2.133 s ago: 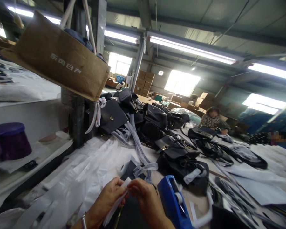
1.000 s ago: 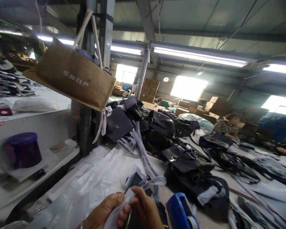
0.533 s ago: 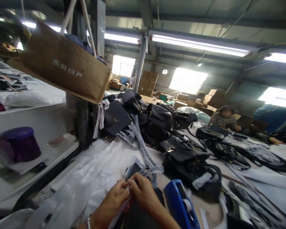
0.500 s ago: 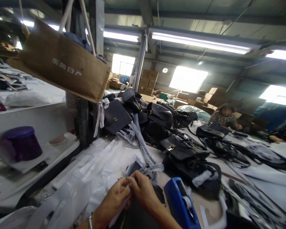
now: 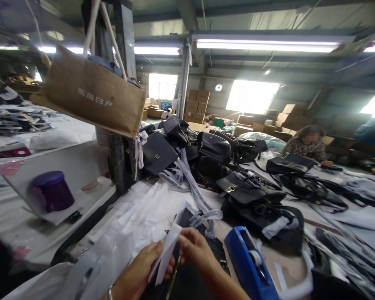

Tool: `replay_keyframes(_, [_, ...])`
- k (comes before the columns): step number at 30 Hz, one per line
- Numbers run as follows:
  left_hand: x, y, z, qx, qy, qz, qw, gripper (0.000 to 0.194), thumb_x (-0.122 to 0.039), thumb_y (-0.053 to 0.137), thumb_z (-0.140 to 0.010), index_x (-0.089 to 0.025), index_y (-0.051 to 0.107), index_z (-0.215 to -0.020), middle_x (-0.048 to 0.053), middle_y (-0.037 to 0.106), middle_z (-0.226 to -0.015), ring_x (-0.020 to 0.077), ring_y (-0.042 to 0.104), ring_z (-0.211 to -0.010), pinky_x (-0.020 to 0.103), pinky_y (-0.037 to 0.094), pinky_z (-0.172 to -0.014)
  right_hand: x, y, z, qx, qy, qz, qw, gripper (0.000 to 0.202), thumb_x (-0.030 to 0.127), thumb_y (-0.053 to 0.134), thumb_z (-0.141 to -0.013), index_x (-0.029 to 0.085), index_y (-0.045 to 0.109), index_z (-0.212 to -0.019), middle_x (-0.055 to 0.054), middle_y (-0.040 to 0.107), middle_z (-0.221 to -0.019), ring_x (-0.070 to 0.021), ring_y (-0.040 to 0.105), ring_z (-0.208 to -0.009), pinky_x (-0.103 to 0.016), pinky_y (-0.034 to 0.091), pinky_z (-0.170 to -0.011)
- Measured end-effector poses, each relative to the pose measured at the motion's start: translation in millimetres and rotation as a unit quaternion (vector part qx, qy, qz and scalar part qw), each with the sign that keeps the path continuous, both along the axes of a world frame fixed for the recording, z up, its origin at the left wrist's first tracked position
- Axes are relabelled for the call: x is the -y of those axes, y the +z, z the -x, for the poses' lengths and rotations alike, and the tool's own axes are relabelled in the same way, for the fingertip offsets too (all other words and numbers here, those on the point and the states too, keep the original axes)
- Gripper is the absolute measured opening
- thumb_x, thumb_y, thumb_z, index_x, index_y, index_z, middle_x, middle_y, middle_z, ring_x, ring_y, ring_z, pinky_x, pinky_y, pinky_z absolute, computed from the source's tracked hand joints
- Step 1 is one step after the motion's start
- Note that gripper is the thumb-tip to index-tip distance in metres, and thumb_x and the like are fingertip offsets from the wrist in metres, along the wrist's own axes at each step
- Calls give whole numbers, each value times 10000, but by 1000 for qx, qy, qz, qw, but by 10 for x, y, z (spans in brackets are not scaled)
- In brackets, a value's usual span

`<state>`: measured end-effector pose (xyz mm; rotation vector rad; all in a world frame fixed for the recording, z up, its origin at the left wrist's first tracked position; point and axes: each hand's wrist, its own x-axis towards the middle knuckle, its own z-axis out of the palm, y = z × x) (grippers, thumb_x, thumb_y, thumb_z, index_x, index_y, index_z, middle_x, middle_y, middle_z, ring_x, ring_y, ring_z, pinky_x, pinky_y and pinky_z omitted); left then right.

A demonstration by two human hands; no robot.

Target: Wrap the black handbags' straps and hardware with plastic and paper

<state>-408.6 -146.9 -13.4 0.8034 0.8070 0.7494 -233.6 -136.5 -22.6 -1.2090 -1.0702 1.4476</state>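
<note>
1. A workshop with long ceiling lights; a cream worktable (image 5: 293, 260) bears a heap of black handbags (image 5: 214, 148) with gold-coloured clasps.
2. At upper left hangs a brown fabric tote bag (image 5: 93, 91) with pale handles, printed in white "东风日产". Print on the stacked brown cardboard boxes (image 5: 196, 106) is too small to read.
3. The left hand (image 5: 148, 266) grips a folded, thin white strip (image 5: 168, 254) between thumb and fingers, above a black piece with a gold-coloured zip (image 5: 187, 281).
4. The right hand (image 5: 196, 250) has its fingertips drawn together at the strip's right edge; whether they pinch it, I cannot tell.
5. A blue tape dispenser (image 5: 245, 258) stands just right of the right forearm.
6. Across the table, a person in patterned clothing (image 5: 304, 146) leans forward.
</note>
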Motion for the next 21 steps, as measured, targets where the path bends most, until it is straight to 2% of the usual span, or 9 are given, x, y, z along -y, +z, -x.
replay_keyframes(3, [-4, -60, -38, 2, 18, 14, 1000, 493, -584, 562, -846, -126, 672, -994, 82, 711, -802, 172, 634, -670, 287, 507, -663, 164, -67, 33, 45, 8, -22, 999, 388, 470, 720, -697, 159, 543, -848, 29, 542, -655, -79, 471, -485, -190, 371, -426])
replay_keyframes(5, [0, -84, -55, -3, 27, 23, 999, 506, -590, 593, -822, -126, 668, -1006, 82, 714, -772, 176, 632, -663, 286, 508, -657, 203, -93, 85, 46, 2, -19, 999, 333, 423, 701, -710, 164, 523, -816, 24, 554, -626, -89, 493, -493, -176, 331, -414])
replay_keyframes(10, [55, -58, -77, -36, 50, 19, 998, 506, -609, 632, -779, -124, 681, -915, 67, 697, -716, 177, 619, -641, 280, 495, -645, 160, -176, 220, -15, 20, 7, 1000, 409, 529, 673, -712, 184, 472, -804, 51, 519, -550, -99, 497, -448, -198, 353, -432])
replay_keyframes(13, [98, 6, -113, -55, 62, -7, 997, 537, -646, 614, -770, -126, 689, -879, 56, 680, -713, 156, 584, -619, 255, 459, -609, 149, -219, 258, 9, -1, -16, 1000, 389, 541, 636, -751, 193, 468, -802, 54, 521, -548, -113, 516, -454, -219, 389, -466])
replay_keyframes(17, [110, 85, -164, -41, 58, -43, 997, 517, -642, 665, -727, -139, 696, -841, 21, 620, -646, 143, 529, -591, 250, 418, -579, 168, -177, 260, 160, -37, -63, 984, 234, 404, 600, -811, 199, 490, -786, 35, 564, -602, -123, 548, -510, -221, 383, -509])
replay_keyframes(21, [72, 62, -167, -44, 65, -33, 996, 553, -677, 702, -657, -144, 691, -806, 13, 600, -633, 142, 520, -592, 252, 416, -568, 156, -85, 235, 336, -72, -102, 933, 108, 252, 610, -777, 197, 525, -737, 22, 588, -655, -129, 543, -595, -226, 343, -555])
